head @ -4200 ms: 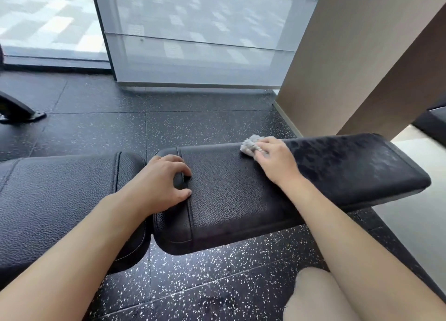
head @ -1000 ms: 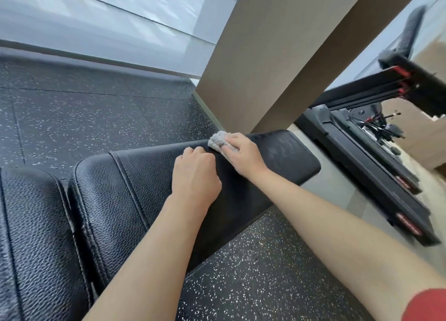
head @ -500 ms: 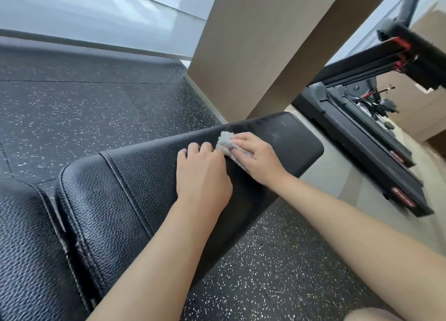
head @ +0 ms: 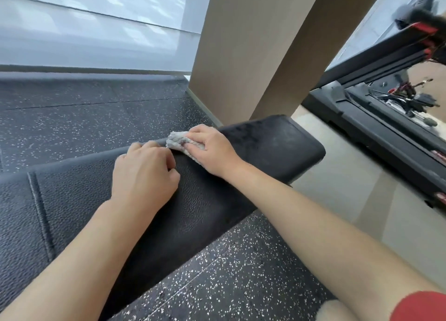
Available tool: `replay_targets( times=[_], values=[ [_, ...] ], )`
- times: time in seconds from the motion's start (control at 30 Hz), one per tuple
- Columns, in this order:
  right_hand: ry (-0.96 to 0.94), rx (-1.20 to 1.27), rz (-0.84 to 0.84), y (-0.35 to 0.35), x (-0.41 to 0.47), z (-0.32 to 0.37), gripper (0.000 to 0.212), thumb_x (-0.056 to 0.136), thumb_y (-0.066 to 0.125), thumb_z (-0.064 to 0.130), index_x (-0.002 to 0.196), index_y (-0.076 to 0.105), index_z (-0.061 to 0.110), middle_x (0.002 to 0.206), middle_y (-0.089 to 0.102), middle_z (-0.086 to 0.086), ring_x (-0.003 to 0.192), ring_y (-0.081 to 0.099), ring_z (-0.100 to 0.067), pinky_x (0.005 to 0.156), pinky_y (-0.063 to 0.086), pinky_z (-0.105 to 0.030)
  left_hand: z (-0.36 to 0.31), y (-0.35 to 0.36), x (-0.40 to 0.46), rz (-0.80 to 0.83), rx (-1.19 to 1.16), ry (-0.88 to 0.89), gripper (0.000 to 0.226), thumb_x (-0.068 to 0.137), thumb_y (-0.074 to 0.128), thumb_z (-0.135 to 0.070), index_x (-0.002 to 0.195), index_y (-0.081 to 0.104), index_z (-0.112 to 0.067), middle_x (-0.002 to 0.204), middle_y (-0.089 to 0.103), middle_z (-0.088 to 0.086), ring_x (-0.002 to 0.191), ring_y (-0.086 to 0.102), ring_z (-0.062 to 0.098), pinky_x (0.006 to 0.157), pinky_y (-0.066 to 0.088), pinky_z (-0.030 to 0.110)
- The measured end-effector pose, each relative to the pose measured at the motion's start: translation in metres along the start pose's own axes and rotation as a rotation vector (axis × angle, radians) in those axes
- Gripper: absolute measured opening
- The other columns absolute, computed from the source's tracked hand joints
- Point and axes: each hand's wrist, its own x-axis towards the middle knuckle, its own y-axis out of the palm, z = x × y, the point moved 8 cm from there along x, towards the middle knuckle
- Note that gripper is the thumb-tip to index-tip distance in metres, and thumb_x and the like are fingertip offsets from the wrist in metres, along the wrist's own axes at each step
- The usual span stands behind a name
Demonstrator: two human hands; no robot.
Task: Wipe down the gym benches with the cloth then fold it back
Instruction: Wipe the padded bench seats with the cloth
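Since the frame half a second back, both hands have slid toward the far edge of the pad, and my view has tipped so that less of the near pad shows. Right hand [head: 214, 151] — palm down, wrist cocked slightly outward, forearm running in from the lower right — presses the cloth [head: 177, 142] against the far edge of the bench [head: 277, 149]; its fingers [head: 200, 137] are curled over the cloth and pinch it, so that only a pale, crumpled corner sticks out to the left of the knuckles. Left hand [head: 144, 173] lies knuckles up on the same pad, just beside the cloth, with fingers tucked under into a loose fist that I see grasping nothing; its thumb rests along the side, and its fingertips reach the pad's far edge. Forearms converge from the bottom corners of my view, the left crossing the pad lengthwise. A red sleeve [head: 420, 306] edges the right arm at the bottom corner.

Count: two hands, one cloth, one bench pad under the hands, with a stitched seam [head: 41, 212] across its near part. Around it — speckled rubber floor [head: 72, 122], one tan column [head: 260, 50] behind the bench's end, and one treadmill [head: 386, 127] to the right.
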Motion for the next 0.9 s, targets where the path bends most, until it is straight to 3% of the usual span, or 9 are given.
replay_targets(
  times=[0.13,0.27,0.47,0.57,0.7,0.83,0.9],
  values=[
    [-0.064,0.039,0.002,-0.004,-0.026,0.004,0.028,0.096,0.066,0.022,0.122,0.075,0.014,0.127,0.065,0.002,0.120,0.053,-0.021,0.107,0.042,-0.039,-0.006,-0.001,-0.001,-0.013,0.023,-0.032,0.007,0.083,0.069,-0.024,0.081,0.074,-0.030,0.099,0.066,-0.004,0.098,0.055,0.029,0.075,0.045,0.038],
    [-0.186,0.093,0.037,-0.023,-0.081,-0.007,0.023,0.094,0.069,0.022,0.114,0.077,0.017,0.121,0.066,0.005,0.113,0.055,-0.020,0.103,0.043,-0.034,-0.031,0.011,-0.009,0.001,0.007,0.005,0.004,0.084,0.068,-0.025,0.083,0.072,-0.027,0.102,0.068,-0.006,0.099,0.058,0.029,0.084,0.051,0.045],
    [-0.344,0.127,0.108,-0.060,-0.129,-0.056,0.024,0.094,0.068,0.017,0.116,0.075,0.012,0.122,0.066,0.001,0.117,0.058,-0.019,0.108,0.042,-0.027,-0.082,0.032,-0.025,0.045,0.051,0.122,0.027,0.088,0.052,-0.037,0.101,0.074,-0.030,0.113,0.068,-0.010,0.108,0.061,0.025,0.096,0.051,0.049],
    [-0.366,0.153,0.163,-0.066,-0.108,-0.074,0.025,0.093,0.069,0.015,0.117,0.075,0.013,0.123,0.067,0.001,0.119,0.057,-0.017,0.108,0.040,-0.025,-0.101,0.044,-0.035,0.044,0.037,0.074,0.029,0.089,0.051,-0.038,0.106,0.073,-0.030,0.120,0.067,-0.013,0.114,0.060,0.022,0.099,0.049,0.048],
    [-0.291,0.125,0.186,-0.059,-0.029,-0.098,0.026,0.095,0.066,0.018,0.120,0.075,0.018,0.128,0.066,0.002,0.121,0.057,-0.022,0.107,0.044,-0.038,-0.106,0.049,-0.056,-0.026,0.083,0.015,0.033,0.093,0.053,-0.032,0.120,0.070,-0.025,0.137,0.064,-0.009,0.130,0.055,0.022,0.112,0.041,0.050],
    [-0.268,0.085,0.216,-0.038,0.025,-0.086,0.026,0.098,0.059,0.027,0.118,0.075,0.025,0.123,0.065,0.005,0.117,0.058,-0.022,0.096,0.048,-0.037,-0.101,0.048,-0.059,-0.089,0.179,-0.112,0.035,0.092,0.054,-0.035,0.121,0.067,-0.020,0.133,0.062,-0.002,0.127,0.054,0.026,0.112,0.040,0.047],
    [-0.256,0.106,0.192,-0.034,0.027,-0.078,0.027,0.097,0.059,0.026,0.118,0.076,0.026,0.125,0.066,0.005,0.117,0.058,-0.022,0.097,0.048,-0.038,-0.098,0.049,-0.057,-0.103,0.224,-0.164,0.036,0.091,0.053,-0.037,0.120,0.065,-0.019,0.132,0.061,0.001,0.126,0.054,0.028,0.112,0.040,0.046]
  ],
)
